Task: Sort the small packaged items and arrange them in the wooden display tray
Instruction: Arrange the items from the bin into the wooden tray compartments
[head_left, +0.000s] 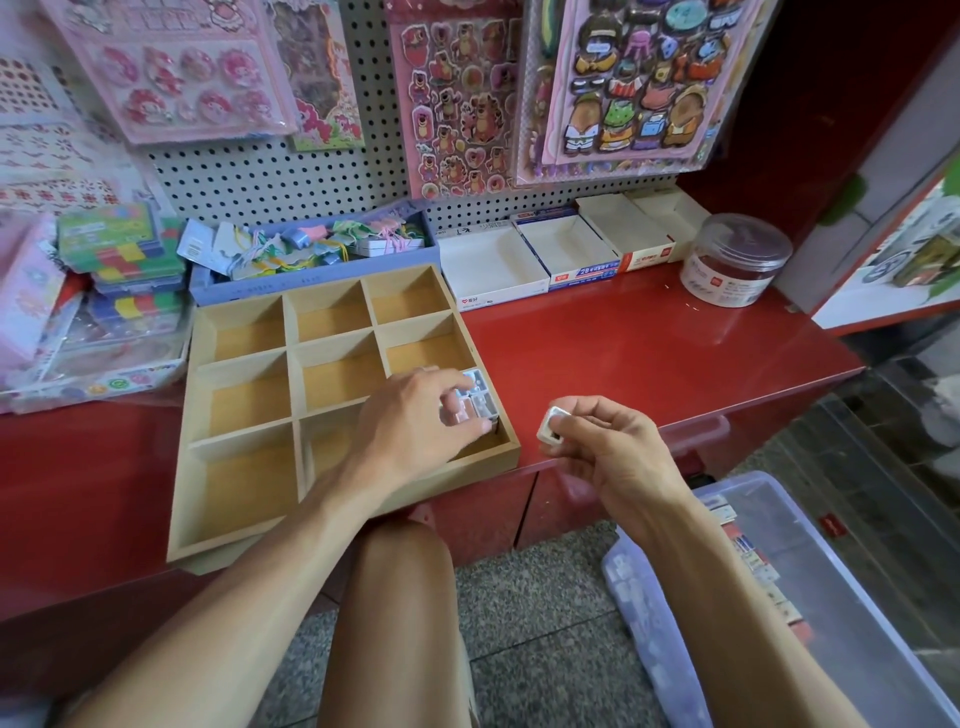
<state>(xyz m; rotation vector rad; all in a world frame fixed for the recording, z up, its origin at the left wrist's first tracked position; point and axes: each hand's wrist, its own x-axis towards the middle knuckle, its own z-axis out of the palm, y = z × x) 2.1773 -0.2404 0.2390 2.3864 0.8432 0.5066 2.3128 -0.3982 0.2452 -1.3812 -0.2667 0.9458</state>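
Hands at work over a wooden display tray (249, 470) on a red counter (649, 332): the left hand (415, 415) reaches into the tray's near-right compartment, fingertips pinched on the small clear-wrapped packets (475, 397) already stacked there, while the right hand (613, 447) hovers just right of the tray, thumb and forefinger gripping one more white packet (551, 423). The other eight compartments look empty. More stock appears to wait in the clear plastic bin (831, 597) on the floor at near right, its contents too blurred to read.

Risk lies mainly in that one crowded corner. The packets look slick and light, and a nudge from the left fingers while squaring them could tip the stack or push a piece over the low divider into the next cell, spoiling the sort. The tray also sits skewed, with its near edge seeming to overhang the counter; downward pressure there might rock it. The right hand's grip is only a fingertip pinch, so a hurried pass across could drop the packet to the floor. Whether the held item matches those already placed cannot be told.
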